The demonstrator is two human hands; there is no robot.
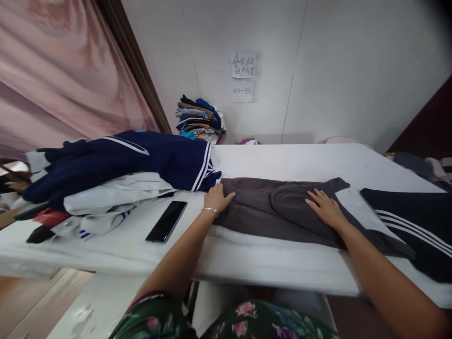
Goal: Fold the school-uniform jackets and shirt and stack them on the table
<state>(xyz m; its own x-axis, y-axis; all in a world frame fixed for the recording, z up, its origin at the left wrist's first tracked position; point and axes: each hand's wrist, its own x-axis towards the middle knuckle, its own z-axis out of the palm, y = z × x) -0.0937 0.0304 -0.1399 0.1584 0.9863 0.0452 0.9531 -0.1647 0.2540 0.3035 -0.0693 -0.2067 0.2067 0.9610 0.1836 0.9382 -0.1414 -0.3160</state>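
A dark grey garment (254, 197) lies spread lengthwise on the white-covered table (282, 162). Its right end splits into two narrow parts, like legs or sleeves; a curved fold crosses its middle. My left hand (217, 198), with a silver bracelet at the wrist, rests on the garment's left end, thumb stretched apart from the fingers. Farther right, my right hand (326, 208) lies flat on the fabric with fingers spread. Both hands are open and press on the cloth from above.
Navy clothing with white stripes (158, 155) heaps over pale garments (113, 193) at left. A black phone (166, 221) lies nearby. Black striped clothing (416, 221) is at right. A folded clothes stack (199, 120) stands behind, beside wall notes (245, 70).
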